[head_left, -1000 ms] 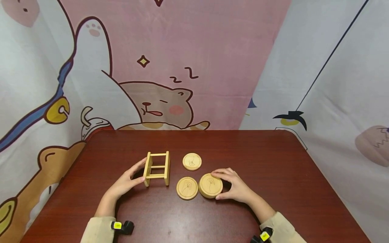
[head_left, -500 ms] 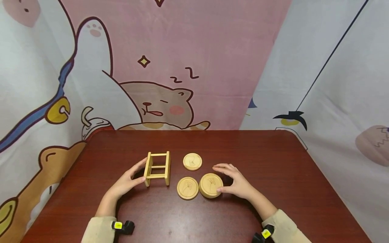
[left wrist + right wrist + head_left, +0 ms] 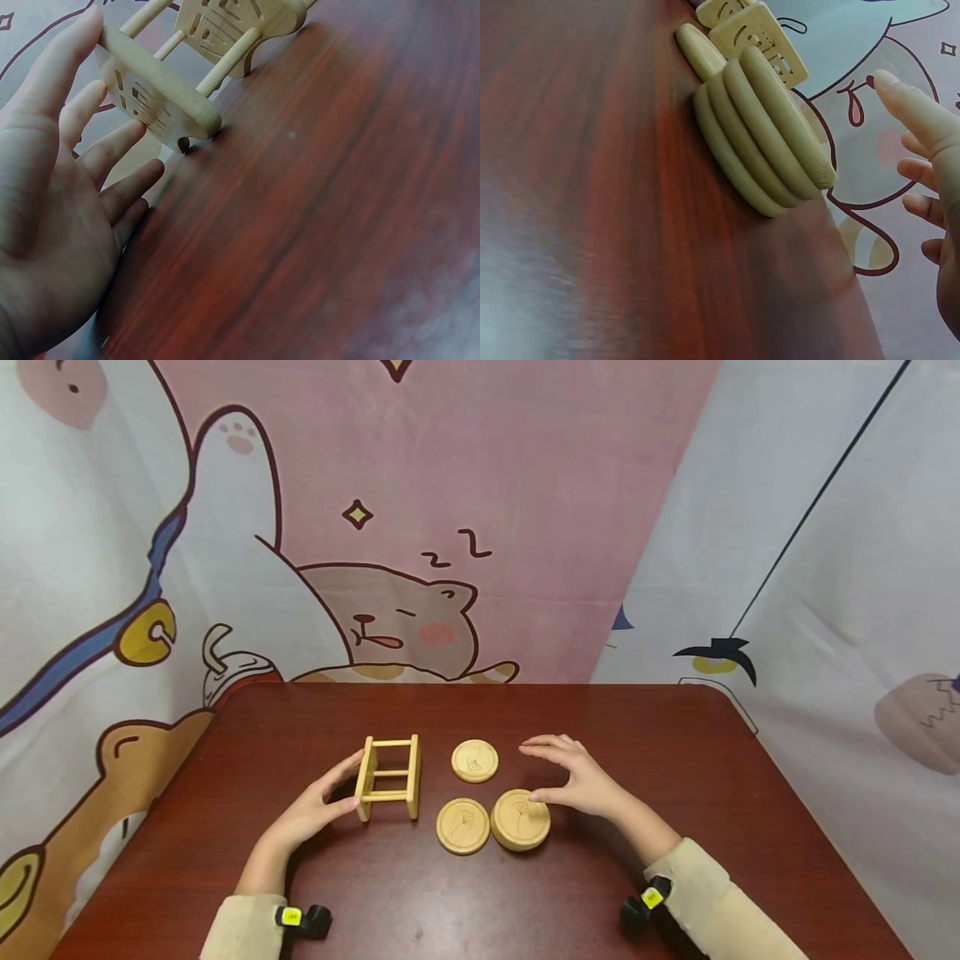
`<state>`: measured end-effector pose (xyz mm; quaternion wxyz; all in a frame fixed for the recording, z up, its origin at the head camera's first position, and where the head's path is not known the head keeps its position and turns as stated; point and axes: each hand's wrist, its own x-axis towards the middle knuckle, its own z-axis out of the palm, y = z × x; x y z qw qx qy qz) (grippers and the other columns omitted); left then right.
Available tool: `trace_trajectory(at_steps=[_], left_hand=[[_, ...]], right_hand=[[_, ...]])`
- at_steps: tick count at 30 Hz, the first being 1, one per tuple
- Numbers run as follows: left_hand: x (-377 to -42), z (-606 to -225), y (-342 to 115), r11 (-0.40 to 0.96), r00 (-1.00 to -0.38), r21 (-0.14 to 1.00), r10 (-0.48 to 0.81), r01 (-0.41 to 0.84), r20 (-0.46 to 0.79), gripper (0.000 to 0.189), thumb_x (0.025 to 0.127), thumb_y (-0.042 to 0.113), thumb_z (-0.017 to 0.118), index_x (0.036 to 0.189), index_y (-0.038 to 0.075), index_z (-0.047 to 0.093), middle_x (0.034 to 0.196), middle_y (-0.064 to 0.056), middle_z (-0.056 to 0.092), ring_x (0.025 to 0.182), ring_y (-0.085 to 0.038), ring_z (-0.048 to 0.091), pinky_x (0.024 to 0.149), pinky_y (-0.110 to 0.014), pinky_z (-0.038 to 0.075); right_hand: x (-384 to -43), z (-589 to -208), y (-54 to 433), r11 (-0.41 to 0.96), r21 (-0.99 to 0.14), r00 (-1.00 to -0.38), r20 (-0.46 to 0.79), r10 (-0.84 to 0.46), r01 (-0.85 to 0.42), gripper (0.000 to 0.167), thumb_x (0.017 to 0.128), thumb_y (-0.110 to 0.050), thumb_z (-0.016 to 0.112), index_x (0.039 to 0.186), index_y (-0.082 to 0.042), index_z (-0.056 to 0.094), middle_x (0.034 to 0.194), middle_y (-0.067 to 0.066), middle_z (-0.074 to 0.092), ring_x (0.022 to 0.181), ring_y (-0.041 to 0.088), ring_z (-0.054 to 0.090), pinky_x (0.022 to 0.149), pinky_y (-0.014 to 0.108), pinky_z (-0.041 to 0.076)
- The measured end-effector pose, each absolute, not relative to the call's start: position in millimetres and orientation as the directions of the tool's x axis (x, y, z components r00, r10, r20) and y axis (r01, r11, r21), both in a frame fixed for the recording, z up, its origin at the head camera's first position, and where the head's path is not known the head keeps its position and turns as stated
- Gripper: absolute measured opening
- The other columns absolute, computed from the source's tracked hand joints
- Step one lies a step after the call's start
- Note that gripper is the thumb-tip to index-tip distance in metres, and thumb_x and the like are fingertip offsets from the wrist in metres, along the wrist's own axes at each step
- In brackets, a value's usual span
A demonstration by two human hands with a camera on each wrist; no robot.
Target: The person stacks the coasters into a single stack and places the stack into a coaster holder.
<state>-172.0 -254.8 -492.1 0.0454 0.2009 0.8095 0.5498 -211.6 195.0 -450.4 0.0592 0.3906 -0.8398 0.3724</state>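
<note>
Wooden rack [image 3: 390, 772] seemingly touches extended left fingers [image 3: 116, 148]; right fingers [image 3: 553, 752] spread near discs [image 3: 520, 822].

A cartoon-printed cloth [image 3: 555, 485] hangs behind the reddish-brown table [image 3: 637, 718].

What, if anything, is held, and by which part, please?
Nothing, apparently: the left hand touches the yellow wooden rack's left panel; the right hand is empty.

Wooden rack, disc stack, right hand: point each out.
Wooden rack [image 3: 390, 772]: head view, on its middle crossbar.
Disc stack [image 3: 761, 135]: right wrist view, on the rims about midway up.
Right hand [image 3: 588, 782]: head view, on the middle of the hand.
</note>
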Motion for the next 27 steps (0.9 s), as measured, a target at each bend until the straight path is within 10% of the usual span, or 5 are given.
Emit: trace_trajectory(at_steps=[27], left_hand=[[-172,-492,-255,0.313,-0.910,0.903,0.379,0.294,0.165,0.070,0.091,0.012,0.067,0.151,0.024,0.032,0.148,-0.011,0.037,0.133,-0.035,0.033,0.101,-0.063,0.019]], right_hand=[[-265,-452,162,0.511,-0.505,-0.674,0.213,-0.708,-0.696,0.069,0.074,-0.033,0.083,0.135,-0.014,0.057,0.132,0.002,0.052,0.116,0.021,0.044,0.094,0.051,0.030]])
